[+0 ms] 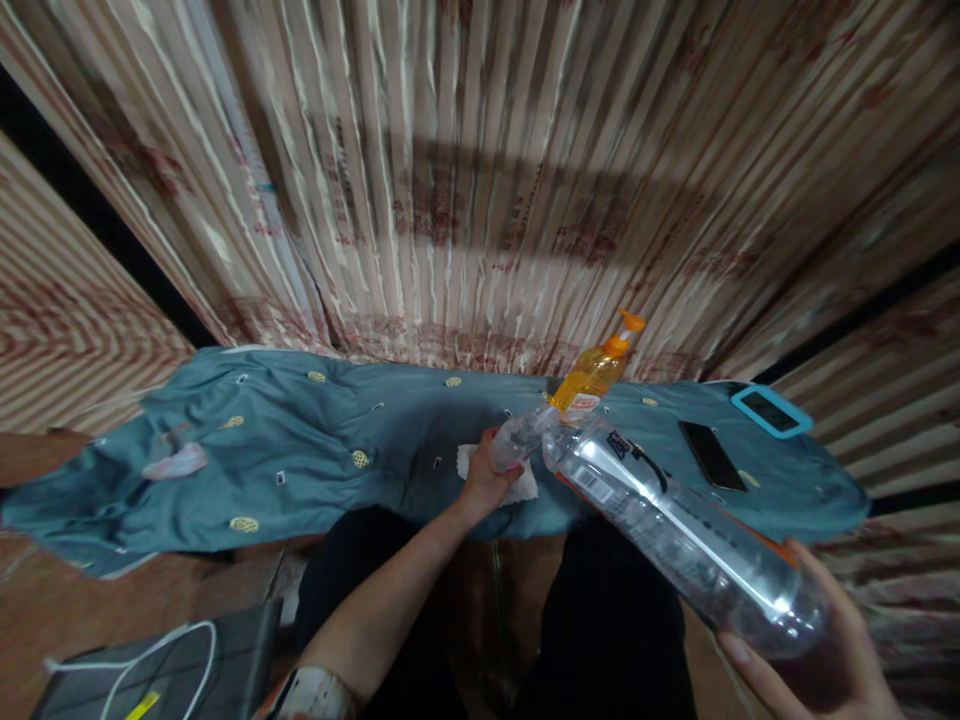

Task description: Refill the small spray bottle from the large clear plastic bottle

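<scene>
My left hand [487, 475] grips a small clear plastic bottle [523, 437], tilted toward the right. In my right hand [817, 650] lies the base end of a large clear plastic bottle [682, 540] with a printed label. The large bottle slants, its neck meeting the mouth end of the small one; whether they touch is unclear. Just behind them stands a pump bottle [592, 375] of orange-yellow liquid with an orange pump top. A white tissue [529, 487] lies under my left hand, partly hidden.
A teal patterned cloth [405, 430] covers the low table. To the right lie a black phone [711, 455] and a blue-framed device [772, 411]; a crumpled pale item [175, 462] is on the left. Curtains [465, 180] hang behind. A dark case [165, 670] with a white cable sits lower left.
</scene>
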Demonstrator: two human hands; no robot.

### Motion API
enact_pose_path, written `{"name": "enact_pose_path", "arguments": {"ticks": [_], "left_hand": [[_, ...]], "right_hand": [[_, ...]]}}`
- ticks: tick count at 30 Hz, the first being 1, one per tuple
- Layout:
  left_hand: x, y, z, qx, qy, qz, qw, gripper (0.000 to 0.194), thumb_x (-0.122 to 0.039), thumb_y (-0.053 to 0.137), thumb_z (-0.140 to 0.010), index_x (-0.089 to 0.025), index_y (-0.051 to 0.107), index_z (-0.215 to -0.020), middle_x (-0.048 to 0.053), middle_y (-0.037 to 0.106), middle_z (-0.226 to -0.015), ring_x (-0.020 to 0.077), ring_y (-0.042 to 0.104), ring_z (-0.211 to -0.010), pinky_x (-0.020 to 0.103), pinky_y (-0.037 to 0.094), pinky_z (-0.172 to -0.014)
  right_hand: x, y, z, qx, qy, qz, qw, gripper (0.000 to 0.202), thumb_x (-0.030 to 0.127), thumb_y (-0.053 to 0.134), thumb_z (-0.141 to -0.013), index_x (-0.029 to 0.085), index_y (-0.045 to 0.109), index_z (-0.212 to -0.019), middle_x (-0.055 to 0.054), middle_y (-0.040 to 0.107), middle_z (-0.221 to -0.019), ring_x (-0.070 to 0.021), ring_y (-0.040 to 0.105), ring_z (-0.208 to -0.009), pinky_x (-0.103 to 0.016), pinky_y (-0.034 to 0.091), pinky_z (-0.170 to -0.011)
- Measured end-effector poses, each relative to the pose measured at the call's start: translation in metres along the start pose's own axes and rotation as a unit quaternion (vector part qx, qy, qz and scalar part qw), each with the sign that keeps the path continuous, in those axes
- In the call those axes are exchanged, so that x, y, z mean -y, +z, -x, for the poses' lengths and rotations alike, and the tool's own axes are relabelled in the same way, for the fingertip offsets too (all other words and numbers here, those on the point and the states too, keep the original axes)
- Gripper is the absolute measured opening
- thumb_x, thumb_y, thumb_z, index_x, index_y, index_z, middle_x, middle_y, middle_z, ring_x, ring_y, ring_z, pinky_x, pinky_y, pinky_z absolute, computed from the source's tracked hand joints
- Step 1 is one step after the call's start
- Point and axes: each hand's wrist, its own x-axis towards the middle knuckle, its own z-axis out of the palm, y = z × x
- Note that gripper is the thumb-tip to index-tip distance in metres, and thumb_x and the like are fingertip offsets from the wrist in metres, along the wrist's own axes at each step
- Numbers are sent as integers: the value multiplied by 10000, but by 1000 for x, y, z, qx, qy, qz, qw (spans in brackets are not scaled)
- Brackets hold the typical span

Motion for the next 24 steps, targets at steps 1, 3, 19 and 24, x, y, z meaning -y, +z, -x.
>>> {"name": "enact_pose_path", "arguments": {"ticks": [1, 3, 19, 24], "left_hand": [[0, 0, 0, 0, -1, -1, 1000, 559, -89, 793, -698, -223, 590, -1201, 35, 754, -1151, 261, 734, -1099, 409, 569, -1015], [-1, 0, 0, 1, -3, -1, 1000, 552, -89, 789, -700, -221, 591, -1198, 37, 753, -1147, 260, 736, -1094, 407, 571, -1013], [5, 3, -2, -11, 9, 11, 1000, 569, -80, 823, -675, -218, 607, -1183, 22, 750, -1101, 253, 723, -1066, 425, 570, -1020], [4, 3, -1, -5, 14, 18, 1000, 563, -94, 819, -692, -193, 613, -1206, 47, 750, -1132, 252, 724, -1062, 414, 572, -1013]], "right_hand": [[4, 1, 2, -2, -1, 2, 1000, 1020, 665, 761, -814, 210, 415, -1659, -138, 563, -1578, -437, 570, -1415, -605, 459, -1195], [9, 3, 4, -1, -9, 7, 1000, 1017, 650, 754, -830, 210, 392, -1672, -141, 545, -1597, -435, 561, -1422, -609, 457, -1193], [10, 4, 11, 7, 5, -23, 1000, 1091, 648, 801, -781, 222, 360, -1683, -119, 497, -1621, -434, 435, -1518, -587, 406, -1241], [-21, -1, 10, 18, -21, -27, 999, 1147, 590, 863, -724, 225, 347, -1681, -135, 489, -1618, -426, 540, -1420, -590, 516, -1146]]}}
